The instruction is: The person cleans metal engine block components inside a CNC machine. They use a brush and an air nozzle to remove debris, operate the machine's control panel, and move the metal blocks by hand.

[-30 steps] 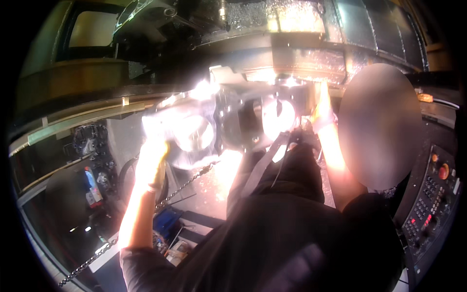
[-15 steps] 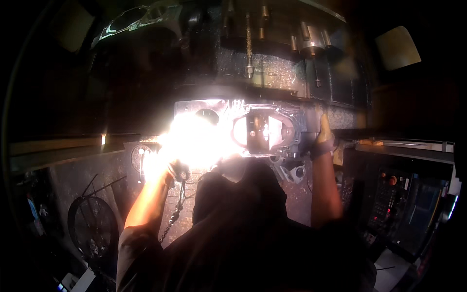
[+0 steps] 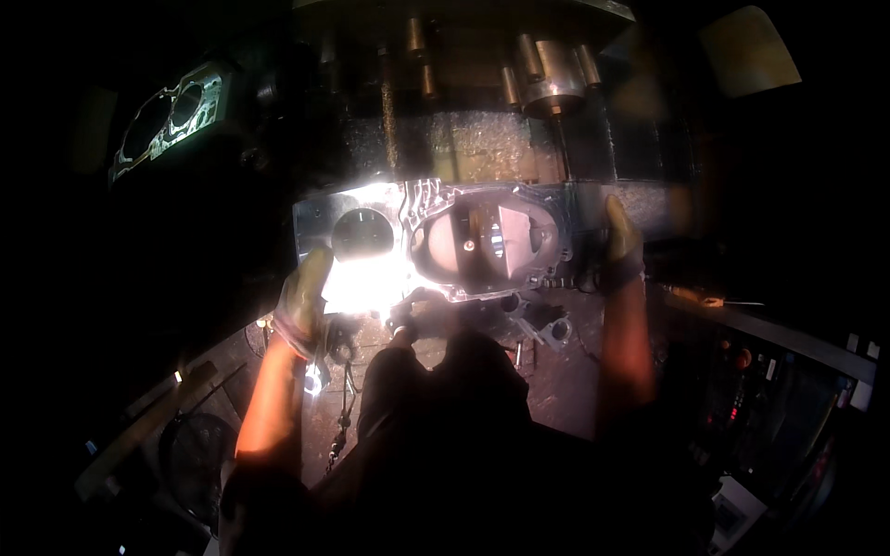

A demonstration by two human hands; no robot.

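Head view: both gloved hands are holding a flat machined metal casting (image 3: 445, 241) inside the dark machine enclosure, its long axis running left-right, broad face with the round bore and big oval opening facing up toward the camera. Left hand (image 3: 301, 298) grip is closing on the glare-washed lower-left edge, right hand (image 3: 619, 243) grip is clamping the right end. Spindle (image 3: 553, 83) is hanging above-right; a similar casting (image 3: 167, 116) is sitting upper left, a control panel (image 3: 742, 389) with small red lights lower right.
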